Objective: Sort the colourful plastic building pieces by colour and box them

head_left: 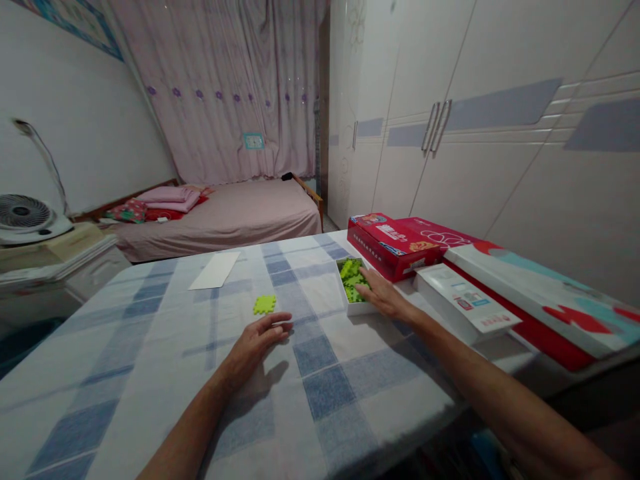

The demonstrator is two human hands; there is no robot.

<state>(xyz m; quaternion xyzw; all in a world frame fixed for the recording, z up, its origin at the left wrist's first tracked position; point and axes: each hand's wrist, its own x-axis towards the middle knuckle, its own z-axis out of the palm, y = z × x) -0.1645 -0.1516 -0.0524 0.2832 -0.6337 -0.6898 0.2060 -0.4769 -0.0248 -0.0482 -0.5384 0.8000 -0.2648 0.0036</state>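
A lime-green interlocking piece (265, 305) with notched edges lies flat on the checked tablecloth. Just in front of it is my left hand (261, 341), empty, its fingers stretched out towards the right and apart from the piece. Farther right stands a small white box (361, 309) filled with similar green pieces (353, 279). My right hand (383, 292) is at the box's right side, its fingers extended and parted over the rim beside the pieces. I see no piece held in it, though the fingertips' contact with the pieces is hard to make out.
A white sheet (215, 270) lies at the table's far left. On the right are a red box (395, 250), a small white carton (467, 300) and a long white-and-red box (540, 293). Behind the table is a bed (250, 207); a fan (25, 217) stands left.
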